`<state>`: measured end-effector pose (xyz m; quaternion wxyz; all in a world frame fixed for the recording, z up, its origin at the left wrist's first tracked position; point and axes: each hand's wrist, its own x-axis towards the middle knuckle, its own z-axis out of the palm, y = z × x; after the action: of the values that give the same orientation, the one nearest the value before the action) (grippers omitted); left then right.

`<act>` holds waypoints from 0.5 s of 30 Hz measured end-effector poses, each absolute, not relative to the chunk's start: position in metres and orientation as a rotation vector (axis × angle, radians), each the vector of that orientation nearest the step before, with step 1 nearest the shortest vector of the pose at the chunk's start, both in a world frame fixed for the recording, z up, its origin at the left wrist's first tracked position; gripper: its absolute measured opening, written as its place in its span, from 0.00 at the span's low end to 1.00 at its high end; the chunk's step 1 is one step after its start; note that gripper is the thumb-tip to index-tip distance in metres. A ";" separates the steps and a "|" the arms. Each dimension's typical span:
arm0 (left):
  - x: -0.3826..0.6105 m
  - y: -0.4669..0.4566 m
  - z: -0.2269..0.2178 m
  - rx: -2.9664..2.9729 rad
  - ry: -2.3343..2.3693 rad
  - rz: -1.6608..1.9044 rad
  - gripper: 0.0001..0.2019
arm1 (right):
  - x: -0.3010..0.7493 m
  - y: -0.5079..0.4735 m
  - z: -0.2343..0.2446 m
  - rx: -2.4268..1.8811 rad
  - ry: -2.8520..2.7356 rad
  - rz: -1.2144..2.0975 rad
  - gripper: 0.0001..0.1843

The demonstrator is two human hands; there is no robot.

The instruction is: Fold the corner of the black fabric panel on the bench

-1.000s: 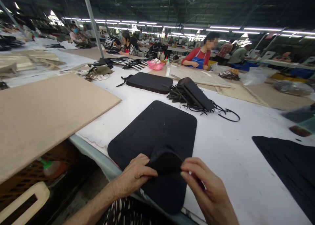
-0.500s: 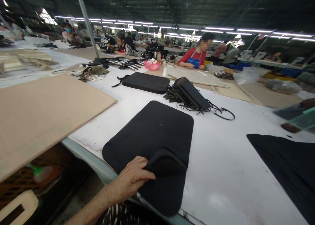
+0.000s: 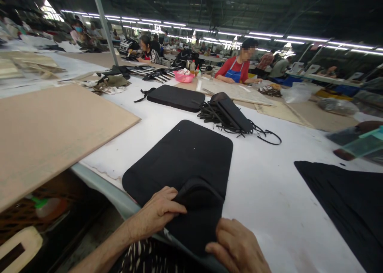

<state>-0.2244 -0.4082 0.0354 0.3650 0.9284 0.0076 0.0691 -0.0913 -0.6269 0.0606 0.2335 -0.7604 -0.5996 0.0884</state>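
Note:
A black fabric panel with rounded corners (image 3: pixel 191 153) lies on the white tabletop in front of me, its near part reaching the table's front edge. My left hand (image 3: pixel 160 207) pinches a layer of it, which bulges up in a curved fold near the panel's middle. On the panel's near right edge, my right hand (image 3: pixel 236 243) is closed with thumb and fingers on the fabric. Beyond the panel sit a stack of black panels (image 3: pixel 176 97) and a black piece (image 3: pixel 231 111) lying over a heap of black straps.
A tan board (image 3: pixel 60 133) covers the left side of the table. More black fabric (image 3: pixel 347 201) lies at the right, near a translucent green container (image 3: pixel 365 143). A pink basket (image 3: pixel 184 76) stands farther back. Across the table a person in a blue apron (image 3: pixel 235 70) works.
My right hand has come into view from below and taken hold of the panel's near right edge. My left hand keeps its pinch on the fold. The view has shifted slightly.

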 end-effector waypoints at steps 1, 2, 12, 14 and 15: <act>-0.224 -0.407 0.035 2.380 0.038 0.161 0.11 | -0.088 -0.623 0.054 -2.107 -1.629 0.245 0.17; -0.224 -0.407 0.036 2.369 0.052 0.141 0.11 | -0.086 -0.620 0.049 -2.113 -1.607 0.254 0.16; -0.221 -0.406 0.044 2.245 0.143 0.107 0.11 | -0.088 -0.612 0.042 -2.114 -1.501 0.514 0.06; -0.221 -0.406 0.042 2.216 0.145 0.124 0.11 | -0.086 -0.608 0.041 -2.134 -1.495 0.539 0.03; -0.220 -0.406 0.041 2.204 0.141 0.135 0.10 | -0.085 -0.606 0.041 -2.138 -1.497 0.542 0.02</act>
<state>-0.2203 -0.4058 0.0409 0.4480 0.8906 0.0572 0.0545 -0.0849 -0.6062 0.0412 0.2357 -0.7794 -0.5458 0.1976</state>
